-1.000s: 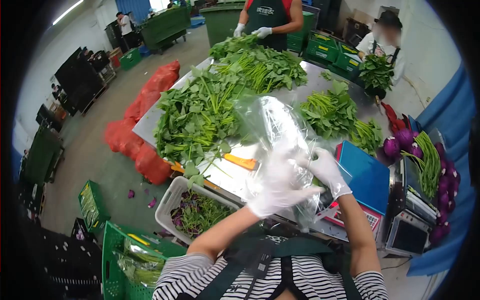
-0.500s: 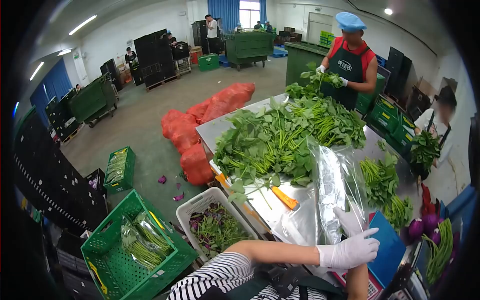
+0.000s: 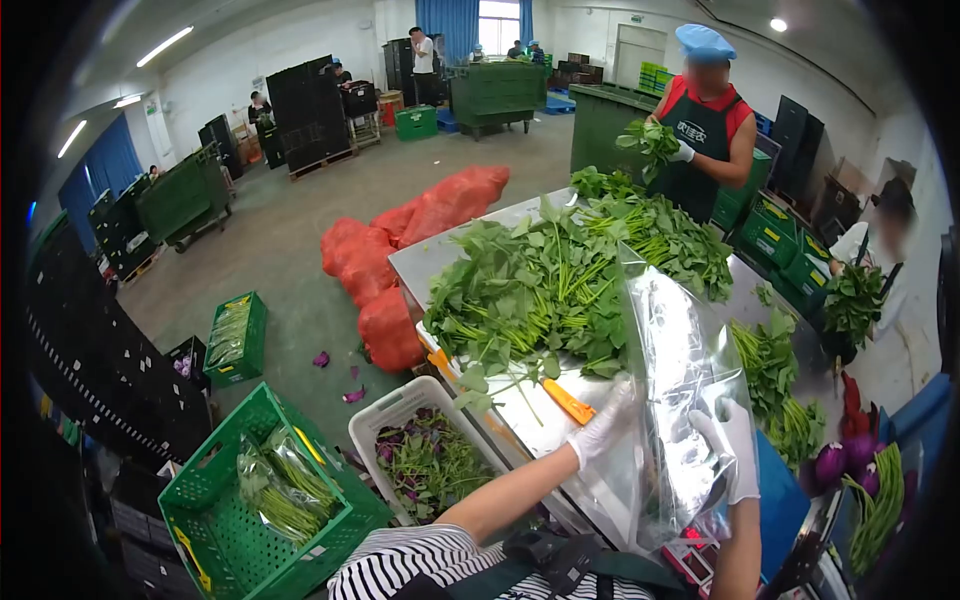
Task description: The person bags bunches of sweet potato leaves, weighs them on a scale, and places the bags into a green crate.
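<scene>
A clear plastic bag (image 3: 680, 370) stands up over the right part of the metal table (image 3: 425, 262). My right hand (image 3: 732, 448), in a white glove, has its fingers round the bag's lower right side. Just left of the bag is my left hand (image 3: 606, 425), also gloved, with its fingers close together at the bag's edge; whether it grips the plastic is unclear. An orange-handled tool (image 3: 568, 402) lies left of that hand. Leafy green stems (image 3: 560, 280) are heaped behind it, with a smaller bunch (image 3: 775, 385) to the right.
A green crate (image 3: 215, 530) with bagged greens and a white basket (image 3: 365, 425) of trimmings stand at the left. Red sacks (image 3: 385, 325) lie beyond. A co-worker (image 3: 705, 125) holds greens across the table; another person (image 3: 875, 250) stands at the right. Purple onions (image 3: 832, 463) are nearby.
My left hand has moved left, from across my right hand to the bag's left side. The bag has risen and spread wider. The co-worker's greens are now gathered in a bunch.
</scene>
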A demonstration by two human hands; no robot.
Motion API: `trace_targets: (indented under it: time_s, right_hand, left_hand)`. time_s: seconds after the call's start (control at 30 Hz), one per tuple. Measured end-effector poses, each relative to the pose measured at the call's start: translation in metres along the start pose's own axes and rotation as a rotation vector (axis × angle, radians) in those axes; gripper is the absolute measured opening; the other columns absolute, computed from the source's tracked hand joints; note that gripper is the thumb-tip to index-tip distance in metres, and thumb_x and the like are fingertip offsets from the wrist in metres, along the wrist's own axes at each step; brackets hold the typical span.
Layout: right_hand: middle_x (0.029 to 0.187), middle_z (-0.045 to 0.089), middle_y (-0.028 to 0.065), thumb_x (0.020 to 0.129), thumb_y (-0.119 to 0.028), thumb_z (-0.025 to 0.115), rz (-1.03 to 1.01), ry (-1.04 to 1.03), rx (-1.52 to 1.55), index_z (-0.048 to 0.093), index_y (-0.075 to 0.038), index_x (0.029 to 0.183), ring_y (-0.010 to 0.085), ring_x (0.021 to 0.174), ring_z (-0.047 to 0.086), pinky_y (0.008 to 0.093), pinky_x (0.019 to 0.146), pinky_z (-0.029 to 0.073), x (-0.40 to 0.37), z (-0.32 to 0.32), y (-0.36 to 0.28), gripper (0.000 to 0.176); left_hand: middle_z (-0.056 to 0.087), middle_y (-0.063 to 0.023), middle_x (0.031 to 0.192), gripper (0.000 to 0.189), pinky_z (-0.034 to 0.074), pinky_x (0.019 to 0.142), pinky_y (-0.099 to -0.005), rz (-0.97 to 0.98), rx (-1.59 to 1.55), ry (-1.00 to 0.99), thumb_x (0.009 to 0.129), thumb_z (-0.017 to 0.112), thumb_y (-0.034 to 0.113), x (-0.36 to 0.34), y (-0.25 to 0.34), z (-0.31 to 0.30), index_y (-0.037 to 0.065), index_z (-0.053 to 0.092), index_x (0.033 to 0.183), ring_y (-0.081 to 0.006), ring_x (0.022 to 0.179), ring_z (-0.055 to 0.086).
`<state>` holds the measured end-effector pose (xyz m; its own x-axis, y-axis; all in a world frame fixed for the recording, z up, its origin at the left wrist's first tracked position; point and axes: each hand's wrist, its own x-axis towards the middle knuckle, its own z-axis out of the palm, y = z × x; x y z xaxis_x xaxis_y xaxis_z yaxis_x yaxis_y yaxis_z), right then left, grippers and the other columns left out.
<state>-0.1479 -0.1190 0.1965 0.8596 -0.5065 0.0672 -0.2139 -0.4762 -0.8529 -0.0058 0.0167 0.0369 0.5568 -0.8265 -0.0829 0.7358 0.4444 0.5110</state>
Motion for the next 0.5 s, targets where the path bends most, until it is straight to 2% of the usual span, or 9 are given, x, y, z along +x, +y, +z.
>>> trace_targets:
  time_s: [0.07,0.13,0.17,0.2,0.23,0.27,0.33,0.4,0.5]
  right_hand:
    - [0.087,0.066,0.0085,0.078,-0.015,0.069,-0.047,-0.019,-0.091,0.062,0.005,0.105,0.0123,0.075,0.061,0.0268,0.065,0.049,0.008,-0.003,0.003,0.035]
    - [0.095,0.068,0.0102,0.075,-0.019,0.072,0.007,-0.124,0.078,0.061,0.006,0.109,0.0153,0.079,0.063,0.0299,0.070,0.050,0.006,-0.014,-0.014,0.044]
    - [0.102,0.066,0.0128,0.073,-0.022,0.074,-0.037,0.052,-0.354,0.059,0.005,0.113,0.0148,0.083,0.062,0.0294,0.075,0.050,0.011,-0.015,-0.013,0.051]
    - [0.108,0.064,0.0139,0.072,-0.024,0.074,0.121,-0.156,-0.248,0.057,0.004,0.118,0.0141,0.087,0.061,0.0290,0.077,0.049,0.019,-0.026,-0.016,0.056]
    - [0.106,0.064,0.0123,0.072,-0.023,0.074,-0.061,-0.149,-0.199,0.056,0.001,0.122,0.0130,0.080,0.061,0.0285,0.071,0.049,0.025,-0.031,0.010,0.059]
    - [0.110,0.064,0.0169,0.070,-0.031,0.074,-0.010,-0.210,-0.169,0.053,-0.001,0.125,0.0222,0.091,0.063,0.0311,0.083,0.048,0.026,-0.034,0.006,0.066]
    - [0.090,0.064,0.0085,0.076,-0.032,0.071,0.140,-0.231,-0.307,0.055,0.001,0.123,0.0127,0.076,0.058,0.0266,0.067,0.048,0.026,-0.039,-0.020,0.059]
    - [0.099,0.067,0.0128,0.081,-0.039,0.065,-0.006,-0.329,-0.285,0.062,0.000,0.113,0.0207,0.084,0.062,0.0324,0.074,0.049,0.024,-0.041,-0.041,0.051]
    - [0.105,0.065,0.0186,0.084,-0.048,0.057,0.121,-0.323,-0.461,0.059,0.001,0.118,0.0256,0.095,0.061,0.0338,0.085,0.046,0.029,-0.046,-0.061,0.059]
  left_hand:
    - [0.038,-0.0055,0.142,0.068,0.024,0.111,-0.0390,0.061,0.006,-0.204,0.089,0.058,0.045,-0.020,-0.004,0.048,0.015,0.029,0.144,-0.0204,0.131,0.034]
    - [0.040,-0.0052,0.141,0.064,0.026,0.111,-0.0397,0.024,0.038,-0.133,0.092,0.054,0.044,-0.046,0.001,0.084,0.012,0.030,0.142,-0.0198,0.129,0.037]
    - [0.040,-0.0062,0.141,0.064,0.029,0.109,-0.0430,0.026,0.056,-0.149,0.092,0.053,0.045,-0.056,-0.002,0.094,0.011,0.031,0.141,-0.0220,0.128,0.038]
    - [0.040,-0.0072,0.141,0.064,0.033,0.107,-0.0463,0.019,0.073,-0.174,0.092,0.052,0.047,-0.061,-0.008,0.100,0.009,0.033,0.140,-0.0241,0.127,0.040]
    - [0.041,-0.0086,0.139,0.064,0.035,0.105,-0.0488,-0.061,-0.046,-0.230,0.091,0.054,0.045,-0.060,-0.015,0.102,0.010,0.032,0.139,-0.0259,0.126,0.041]
    - [0.041,-0.0101,0.137,0.064,0.037,0.103,-0.0513,-0.144,-0.166,-0.277,0.090,0.056,0.044,-0.059,-0.023,0.101,0.011,0.030,0.139,-0.0276,0.124,0.042]
    - [0.041,-0.0126,0.136,0.066,0.042,0.098,-0.0542,-0.278,-0.277,-0.438,0.088,0.055,0.051,-0.059,-0.032,0.098,0.010,0.034,0.136,-0.0307,0.125,0.042]
    - [0.040,-0.0154,0.139,0.073,0.036,0.101,-0.0619,-0.297,-0.345,-0.410,0.088,0.051,0.055,-0.057,-0.042,0.098,0.009,0.029,0.140,-0.0346,0.128,0.039]
    - [0.042,-0.0137,0.136,0.077,0.037,0.102,-0.0556,-0.325,-0.377,-0.298,0.084,0.049,0.064,-0.062,-0.037,0.100,0.011,0.032,0.138,-0.0327,0.126,0.042]
